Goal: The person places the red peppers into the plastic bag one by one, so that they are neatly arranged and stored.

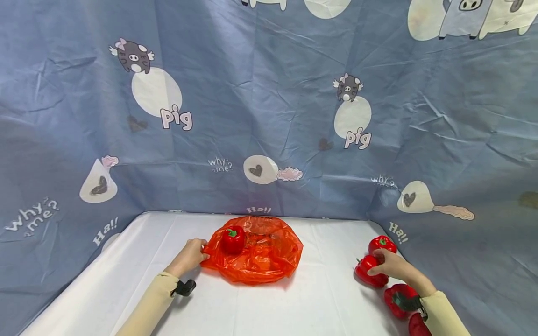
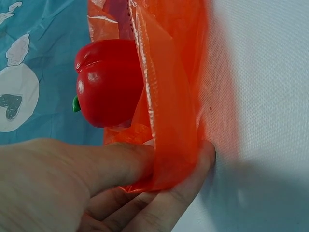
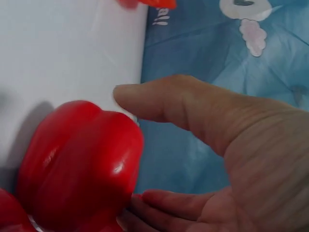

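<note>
On the white table in the head view lies an orange-red plastic bag [image 1: 269, 266], spread with its mouth facing up. One red bell pepper [image 1: 233, 240] with a green stem sits inside it, toward the left. My left hand [image 1: 191, 254] pinches the bag's left rim; thumb and fingers [image 2: 140, 164] have the thin film between them in the left wrist view. At the right, my right hand [image 1: 392, 266] is at another bell pepper [image 1: 370, 272]. Seen from the right wrist, its thumb stands apart from that pepper [image 3: 82, 164], and the other fingers reach along its far side, partly hidden.
More red peppers lie along the table's right side: one bell pepper [image 1: 383, 243] behind the right hand, another [image 1: 397, 298] near the wrist and a partly cut-off one [image 1: 418, 324] at the bottom. A blue printed cloth [image 1: 269, 116] hangs behind and at both sides.
</note>
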{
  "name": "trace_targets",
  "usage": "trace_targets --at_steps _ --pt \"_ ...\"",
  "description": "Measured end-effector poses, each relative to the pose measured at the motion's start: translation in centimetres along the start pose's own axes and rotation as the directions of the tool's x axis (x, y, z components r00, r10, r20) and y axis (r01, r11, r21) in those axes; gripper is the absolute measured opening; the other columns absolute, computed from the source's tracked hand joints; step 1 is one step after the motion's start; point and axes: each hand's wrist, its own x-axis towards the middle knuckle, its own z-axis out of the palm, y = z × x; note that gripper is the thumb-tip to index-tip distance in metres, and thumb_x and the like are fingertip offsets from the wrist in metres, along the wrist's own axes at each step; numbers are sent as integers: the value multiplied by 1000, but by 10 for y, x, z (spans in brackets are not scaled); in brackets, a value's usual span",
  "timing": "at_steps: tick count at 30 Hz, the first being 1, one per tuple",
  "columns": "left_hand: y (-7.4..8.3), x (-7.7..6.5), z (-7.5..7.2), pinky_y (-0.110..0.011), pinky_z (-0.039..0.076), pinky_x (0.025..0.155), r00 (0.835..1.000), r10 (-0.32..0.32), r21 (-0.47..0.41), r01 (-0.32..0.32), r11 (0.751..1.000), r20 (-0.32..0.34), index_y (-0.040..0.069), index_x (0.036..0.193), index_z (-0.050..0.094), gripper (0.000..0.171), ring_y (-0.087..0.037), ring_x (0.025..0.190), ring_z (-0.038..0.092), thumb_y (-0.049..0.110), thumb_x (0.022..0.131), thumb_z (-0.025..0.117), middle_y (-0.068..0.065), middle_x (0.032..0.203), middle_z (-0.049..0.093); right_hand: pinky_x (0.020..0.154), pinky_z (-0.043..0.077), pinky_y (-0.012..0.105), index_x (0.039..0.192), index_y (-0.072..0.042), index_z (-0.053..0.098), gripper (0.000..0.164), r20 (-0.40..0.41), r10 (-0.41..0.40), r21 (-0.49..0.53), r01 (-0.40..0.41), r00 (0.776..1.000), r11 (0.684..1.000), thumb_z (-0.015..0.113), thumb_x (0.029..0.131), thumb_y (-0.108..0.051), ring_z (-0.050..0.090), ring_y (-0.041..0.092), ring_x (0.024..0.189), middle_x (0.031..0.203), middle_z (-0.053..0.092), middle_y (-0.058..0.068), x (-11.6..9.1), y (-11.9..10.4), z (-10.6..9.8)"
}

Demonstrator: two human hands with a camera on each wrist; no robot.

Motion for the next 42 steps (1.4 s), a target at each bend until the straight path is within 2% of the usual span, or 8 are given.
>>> trace_targets --at_steps 8,13,19,27,35,42 --pt "0 -2 1 -24 43 51 1000 11 8 -11 1000 -9 -4 85 65 12 -13 59 53 -9 76 71 -6 70 64 82 54 50 133 16 35 83 81 78 -43 -74 994 996 79 70 -16 52 39 105 116 54 25 12 3 4" --pt "1 -3 1 -24 43 51 1000 -17 3 17 1000 -4 -2 84 66 11 -13 57 52 -8 76 71 -5 69 63 83 54 50 132 18 35 84 104 122 -90 -113 987 989 80 68 -14 53 39 104 114 54 25 15 3 6" --pt "1 -1 2 -23 43 51 1000 -19 14 19 1000 -12 -2 84 67 11 -13 58 53 -8 76 71 -6 70 64 81 54 48 130 20 34 83 106 99 -105 -88 989 991 79 68 -12 55 37 100 112 54 25 16 5 8" --pt "1 -2 0 -24 42 51 1000 1 28 0 1000 -21 -2 84 66 12 -13 58 52 -9 75 71 -5 69 64 83 53 50 130 18 34 83 101 125 -127 -112 987 986 81 68 -12 54 36 99 111 54 24 21 5 7" --pt "3 -4 0 -25 44 51 1000 -2 13 2 1000 -11 -3 84 67 12 -14 58 53 -10 75 71 -7 72 66 83 53 50 130 20 32 85 104 109 -98 -99 989 990 80 69 -15 54 37 100 112 53 26 20 15 8" --pt "1 -2 0 -23 43 52 1000 -12 5 12 1000 -14 -2 84 67 12 -13 60 53 -10 75 71 -6 71 65 89 49 52 132 20 30 87 96 116 -41 -112 989 993 79 71 -17 52 41 107 118 52 28 20 18 3"
